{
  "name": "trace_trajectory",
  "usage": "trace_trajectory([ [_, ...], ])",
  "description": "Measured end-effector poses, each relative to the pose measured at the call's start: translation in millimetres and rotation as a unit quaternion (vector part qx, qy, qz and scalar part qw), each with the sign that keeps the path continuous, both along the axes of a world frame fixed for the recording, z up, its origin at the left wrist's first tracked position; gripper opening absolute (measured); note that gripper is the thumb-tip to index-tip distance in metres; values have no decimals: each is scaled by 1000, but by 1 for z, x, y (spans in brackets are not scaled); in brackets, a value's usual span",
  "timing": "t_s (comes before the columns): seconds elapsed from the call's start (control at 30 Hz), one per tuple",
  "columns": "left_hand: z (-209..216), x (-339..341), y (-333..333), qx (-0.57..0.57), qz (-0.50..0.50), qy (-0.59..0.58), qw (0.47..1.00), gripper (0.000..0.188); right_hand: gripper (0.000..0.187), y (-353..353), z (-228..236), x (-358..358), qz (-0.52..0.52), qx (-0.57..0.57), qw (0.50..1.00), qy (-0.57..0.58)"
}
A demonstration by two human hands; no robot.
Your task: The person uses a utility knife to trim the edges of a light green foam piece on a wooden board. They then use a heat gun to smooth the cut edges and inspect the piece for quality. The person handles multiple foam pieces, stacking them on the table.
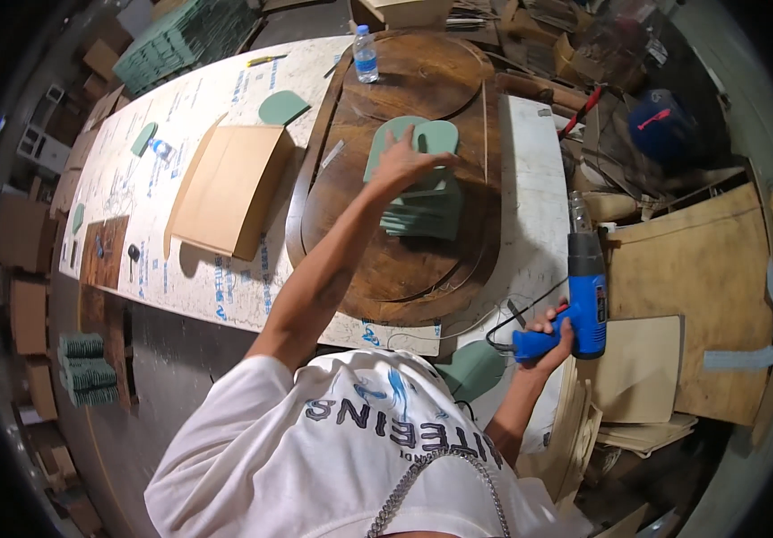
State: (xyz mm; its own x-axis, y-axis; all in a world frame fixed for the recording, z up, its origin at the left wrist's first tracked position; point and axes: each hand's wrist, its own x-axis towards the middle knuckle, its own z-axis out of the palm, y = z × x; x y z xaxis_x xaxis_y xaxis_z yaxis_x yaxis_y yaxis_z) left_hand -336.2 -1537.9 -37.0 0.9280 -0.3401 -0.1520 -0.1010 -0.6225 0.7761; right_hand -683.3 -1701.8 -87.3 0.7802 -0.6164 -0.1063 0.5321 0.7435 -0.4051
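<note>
My left hand [399,165] reaches forward onto a pale green panel with rounded ends [441,136]. Its fingers are spread over the panel, with the thumb stretched to the right. Just below the hand lies a stack of similar green panels [420,215], fanned slightly, on a dark brown oval wooden board [340,220]. Off to the right, my right hand [558,339] is wrapped around the handle of a blue heat gun [589,300]. The gun's metal nozzle points away from me, and a black cord [516,316] hangs by its handle.
A tan curved panel piece [229,184] lies on the white table [158,255] at left. Loose green pieces [284,108] and a water bottle [161,150] are also there. Another bottle [366,56] stands on the board's far end. Boards [642,368] lean at right.
</note>
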Motion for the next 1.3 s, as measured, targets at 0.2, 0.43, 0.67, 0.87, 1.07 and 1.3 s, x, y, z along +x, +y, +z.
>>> trace_trajectory([
  [0.2,69,-98,49,-236,-143,15,961,109,60,21,51,32,-22,-72,997,-1],
  [0.43,81,-174,52,-53,-269,-352,895,107,70,74,102,70,-77,-256,934,235],
  [0.67,98,-161,81,-85,-294,-359,882,104,73,84,112,74,-87,-215,949,213],
  [0.87,204,-98,167,-415,-313,-313,795,79,65,68,90,63,-64,-151,961,223],
  [1.07,277,-99,214,-346,-486,-375,710,76,62,76,90,60,-61,-193,939,279],
  [1.3,298,-93,249,-305,-495,-386,716,73,65,85,108,71,-73,-246,934,249],
])
